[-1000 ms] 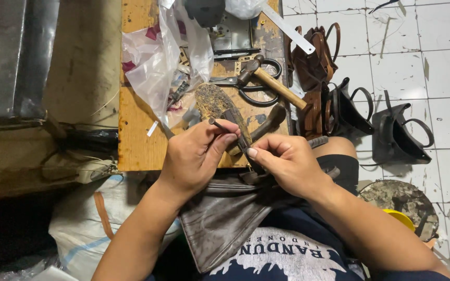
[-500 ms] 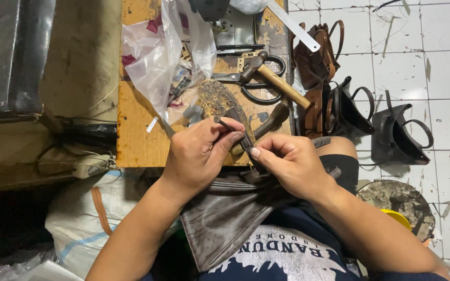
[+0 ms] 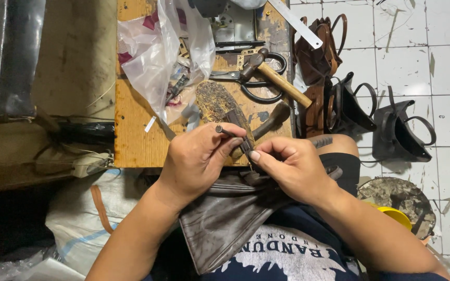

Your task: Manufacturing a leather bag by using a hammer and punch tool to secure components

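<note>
Pinching a thin tool (image 3: 224, 130), your left hand (image 3: 196, 161) meets your right hand (image 3: 292, 169), fingers closed on the leather piece's (image 3: 225, 224) strap (image 3: 246, 149)

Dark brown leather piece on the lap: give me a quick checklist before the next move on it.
1. Dark brown leather piece supported on the lap: ok.
2. Left hand gripping the thin dark metal tool: ok.
3. Right hand pinching the small part at the leather's top edge: ok.
4. Tool tip position at the work spot: cannot tell, fingers hide it.
5. Wooden-handled hammer and black-handled scissors lying apart from the hands on the wooden board: ok.
6. Clear plastic bag away from the hands: ok.
</note>
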